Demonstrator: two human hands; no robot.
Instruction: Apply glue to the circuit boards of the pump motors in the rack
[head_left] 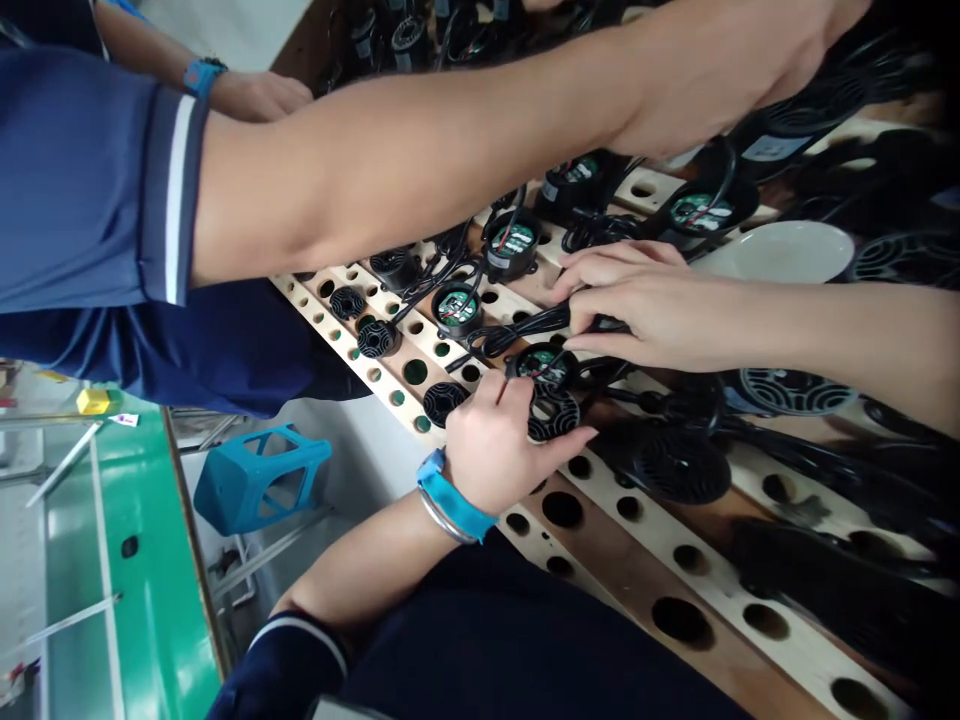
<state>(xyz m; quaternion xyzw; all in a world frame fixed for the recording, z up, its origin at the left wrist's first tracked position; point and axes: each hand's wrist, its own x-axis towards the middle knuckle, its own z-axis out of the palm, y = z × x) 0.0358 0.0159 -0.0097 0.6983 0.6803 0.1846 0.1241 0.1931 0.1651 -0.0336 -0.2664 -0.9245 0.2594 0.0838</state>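
My left hand point(495, 440), a blue band at its wrist, has its fingers curled at a round black housing point(546, 366) with a green circuit board inside. A black patterned ring-shaped piece point(553, 412) shows between its fingers and its outstretched thumb. From the right side comes my right hand point(630, 300), pinching what looks like a black cable point(600, 324) just above that housing; the fingertips partly hide it. Beside the fingers lies a coiled black cable point(517, 335). Similar open housings point(456, 308) with circuit boards sit nearby.
Wooden strips with round holes point(690, 560) hold several black parts. A co-worker's arm point(420, 170) reaches across the top; another person's hand point(262, 95) is behind it. A white bowl point(787, 250) stands at the right. A blue stool point(262, 475) and a green-topped table point(150, 560) are at the left.
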